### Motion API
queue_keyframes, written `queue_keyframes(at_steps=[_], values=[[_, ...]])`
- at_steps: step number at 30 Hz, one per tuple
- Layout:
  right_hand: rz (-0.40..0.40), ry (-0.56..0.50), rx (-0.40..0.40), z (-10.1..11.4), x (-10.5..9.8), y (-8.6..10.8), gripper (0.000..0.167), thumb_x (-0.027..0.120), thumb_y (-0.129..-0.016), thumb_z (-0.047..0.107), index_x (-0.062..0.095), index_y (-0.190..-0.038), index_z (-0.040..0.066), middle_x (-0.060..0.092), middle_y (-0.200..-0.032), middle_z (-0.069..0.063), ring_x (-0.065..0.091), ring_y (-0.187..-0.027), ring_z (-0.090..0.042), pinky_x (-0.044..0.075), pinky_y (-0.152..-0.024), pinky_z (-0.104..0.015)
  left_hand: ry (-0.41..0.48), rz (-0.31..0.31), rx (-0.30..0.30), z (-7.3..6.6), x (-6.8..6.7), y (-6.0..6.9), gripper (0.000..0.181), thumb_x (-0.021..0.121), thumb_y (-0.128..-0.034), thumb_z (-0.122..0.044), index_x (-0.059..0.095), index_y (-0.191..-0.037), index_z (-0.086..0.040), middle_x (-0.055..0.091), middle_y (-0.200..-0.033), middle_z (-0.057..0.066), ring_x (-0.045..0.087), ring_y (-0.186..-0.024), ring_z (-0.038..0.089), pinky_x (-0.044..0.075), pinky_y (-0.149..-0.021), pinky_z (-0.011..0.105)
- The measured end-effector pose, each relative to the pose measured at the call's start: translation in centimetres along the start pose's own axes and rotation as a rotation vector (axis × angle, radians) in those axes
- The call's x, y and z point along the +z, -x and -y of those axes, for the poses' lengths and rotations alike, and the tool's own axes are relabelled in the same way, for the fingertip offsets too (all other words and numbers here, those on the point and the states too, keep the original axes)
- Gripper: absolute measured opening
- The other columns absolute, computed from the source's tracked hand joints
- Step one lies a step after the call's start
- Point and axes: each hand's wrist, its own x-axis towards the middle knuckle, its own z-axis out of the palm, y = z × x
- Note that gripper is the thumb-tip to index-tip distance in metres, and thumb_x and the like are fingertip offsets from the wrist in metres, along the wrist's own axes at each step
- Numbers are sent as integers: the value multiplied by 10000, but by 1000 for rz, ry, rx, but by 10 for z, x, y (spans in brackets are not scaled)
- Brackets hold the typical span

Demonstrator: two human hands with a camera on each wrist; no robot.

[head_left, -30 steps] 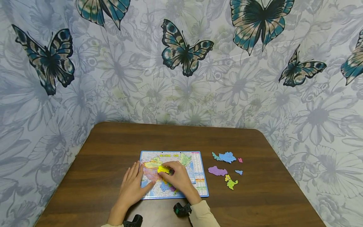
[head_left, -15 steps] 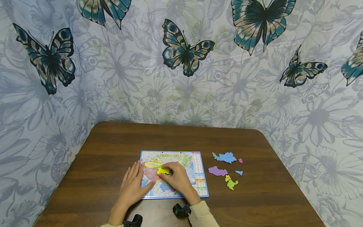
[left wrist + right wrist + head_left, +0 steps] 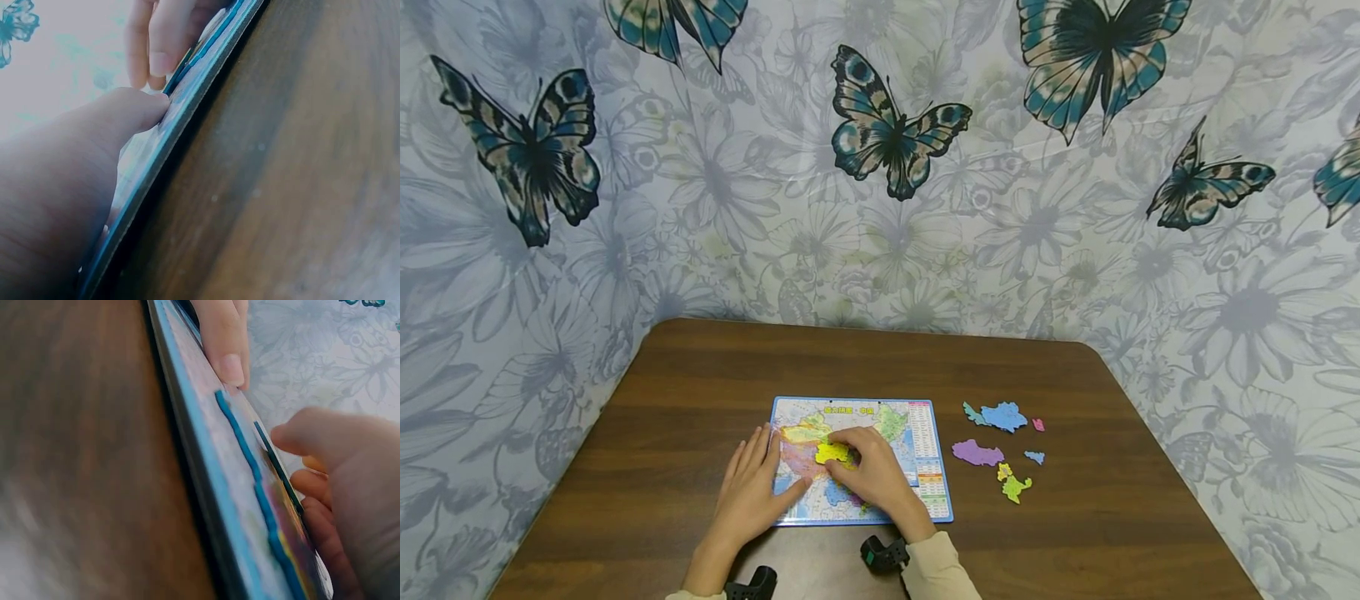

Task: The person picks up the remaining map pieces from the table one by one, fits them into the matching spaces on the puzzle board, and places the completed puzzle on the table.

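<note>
A map puzzle board [image 3: 934,492] with a blue border lies on the table, and several coloured pieces sit on it. My right hand [image 3: 880,477] is over its middle, pinching a yellow puzzle piece [image 3: 831,452] between thumb and fingers. A yellow edge of that piece [image 3: 314,464] shows behind the thumb in the right wrist view; the rest is hidden there. My left hand [image 3: 748,492] rests with straight, spread fingers on the board's left side. Its thumb [image 3: 147,107] touches the board's surface near the front edge in the left wrist view.
Right of the board lie loose pieces: a blue one [image 3: 1003,416] beside a teal one [image 3: 973,414], a pink one [image 3: 1038,425], a purple one [image 3: 977,452], a small blue one [image 3: 1035,457], and a green one [image 3: 1016,488] by a small yellow one [image 3: 1003,472]. A patterned wall hanging [image 3: 910,275] rises behind the table [image 3: 700,375].
The yellow piece has shifted slightly left and down on the board under my right fingers. My left hand has stayed in place.
</note>
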Motion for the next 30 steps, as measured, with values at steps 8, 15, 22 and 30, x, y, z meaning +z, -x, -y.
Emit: queue_keyframes(at_steps=[8, 15, 22, 30], values=[[32, -24, -11, -2, -5, 1, 387, 712, -871, 147, 724, -1258, 138, 726, -1224, 17, 575, -1025, -150, 523, -881, -311, -7, 2, -1, -3, -3, 0, 949, 660, -931, -598, 406, -1520, 101, 307, -1635, 290, 254, -1539, 457, 153, -1249, 604], [39, -8, 18, -4, -2, 2, 352, 754, -906, 200, 729, -1255, 160, 731, -1221, 33, 607, -1064, -146, 548, -930, -318, 8, -1, -5, -2, -2, 1, 949, 671, -923, -591, 411, -1518, 102, 302, -1637, 293, 250, -1539, 459, 160, -1243, 607], [30, -11, 11, -4, -1, 1, 309, 772, -916, 200, 746, -1221, 157, 746, -1191, 31, 625, -1055, -150, 559, -921, -313, 11, -23, 4, -3, -1, 2, 937, 681, -920, -576, 424, -1507, 109, 321, -1628, 296, 271, -1527, 470, 176, -1235, 610], [23, -21, 12, -5, 0, 1, 329, 779, -927, 218, 735, -1248, 163, 749, -1191, 30, 631, -1047, -150, 561, -927, -313, 4, -14, 3, -1, 0, 2, 947, 683, -915, -584, 421, -1510, 105, 305, -1636, 292, 258, -1535, 459, 164, -1242, 607]])
